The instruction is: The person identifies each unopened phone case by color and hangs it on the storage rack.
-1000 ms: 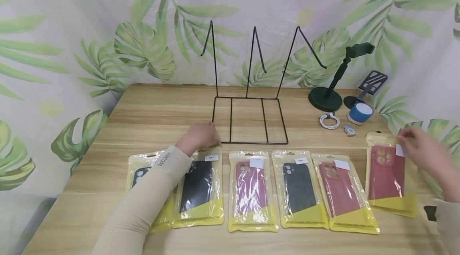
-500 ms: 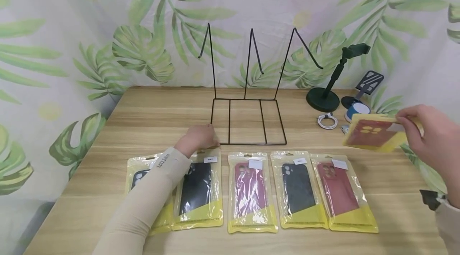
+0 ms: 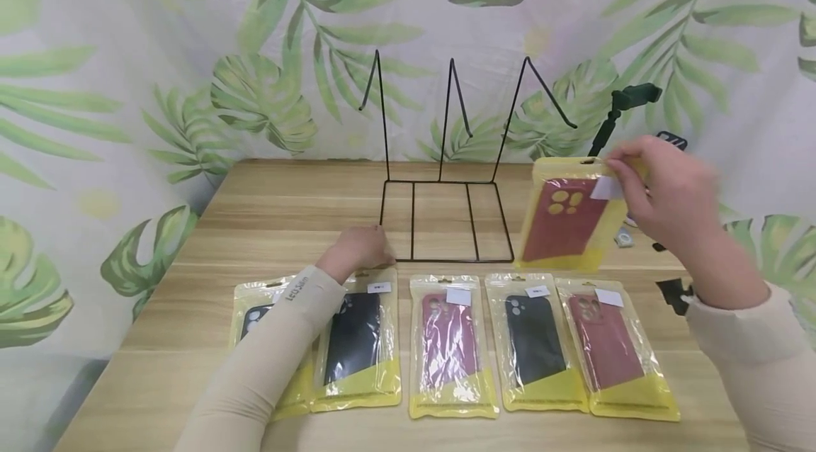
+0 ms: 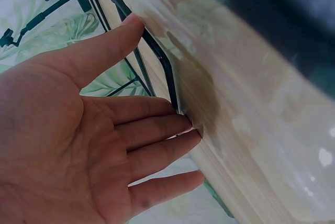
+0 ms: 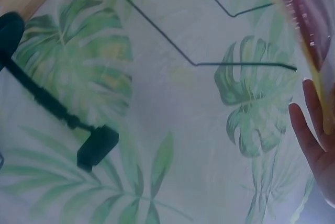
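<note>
My right hand [image 3: 676, 186] pinches the top corner of a clear-and-yellow bag with a red phone case [image 3: 564, 225] inside, hanging near upright by the rack's right front corner. In the right wrist view, the fingers [image 5: 309, 135] lie against that bag. A black wire display rack [image 3: 472, 222] stands mid-table, with three upright prongs ending in downturned arms. My left hand [image 3: 360, 248] is at its front left corner; in the left wrist view its fingers are nearly straight, with thumb and fingertips touching the wire [image 4: 166, 67].
Several more bagged phone cases lie in a front row: a red one [image 3: 449, 339], a dark one [image 3: 535, 339], another red one [image 3: 608, 346], and a black one [image 3: 353, 339] beside one partly under the left sleeve [image 3: 255, 367]. A dark green stand [image 3: 605, 130] is behind the raised bag.
My right hand has lifted the bagged red phone case off the table's right side and carried it left towards the rack. My left hand stays at the rack's corner.
</note>
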`<action>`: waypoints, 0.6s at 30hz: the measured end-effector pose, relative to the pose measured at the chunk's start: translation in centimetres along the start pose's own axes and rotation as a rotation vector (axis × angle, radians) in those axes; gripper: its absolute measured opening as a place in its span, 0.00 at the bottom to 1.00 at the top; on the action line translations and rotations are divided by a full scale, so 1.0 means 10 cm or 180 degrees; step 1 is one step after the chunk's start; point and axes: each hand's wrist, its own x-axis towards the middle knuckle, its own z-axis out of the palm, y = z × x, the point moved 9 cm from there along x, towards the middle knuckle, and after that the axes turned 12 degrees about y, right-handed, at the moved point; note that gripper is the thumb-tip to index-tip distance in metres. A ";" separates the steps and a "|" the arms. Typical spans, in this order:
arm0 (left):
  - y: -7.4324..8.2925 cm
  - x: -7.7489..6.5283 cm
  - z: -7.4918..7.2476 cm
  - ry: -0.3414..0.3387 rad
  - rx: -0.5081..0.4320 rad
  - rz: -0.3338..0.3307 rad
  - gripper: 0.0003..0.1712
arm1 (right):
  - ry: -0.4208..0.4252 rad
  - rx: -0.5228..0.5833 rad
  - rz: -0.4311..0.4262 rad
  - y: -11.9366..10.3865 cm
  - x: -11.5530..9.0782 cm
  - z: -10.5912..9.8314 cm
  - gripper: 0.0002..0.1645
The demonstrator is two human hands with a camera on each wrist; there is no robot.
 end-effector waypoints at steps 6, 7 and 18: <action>-0.01 0.01 0.02 0.0021 0.0101 -0.0013 0.40 | -0.0180 -0.0125 0.0011 -0.01 0.16 0.27 0.07; -0.02 0.01 0.01 0.0022 0.0108 -0.0024 0.40 | -0.0176 -0.0120 0.0040 0.01 0.18 0.30 0.07; -0.01 0.00 0.01 0.0030 0.0085 -0.0045 0.41 | -0.0434 -0.0114 0.0645 0.33 0.24 0.55 0.10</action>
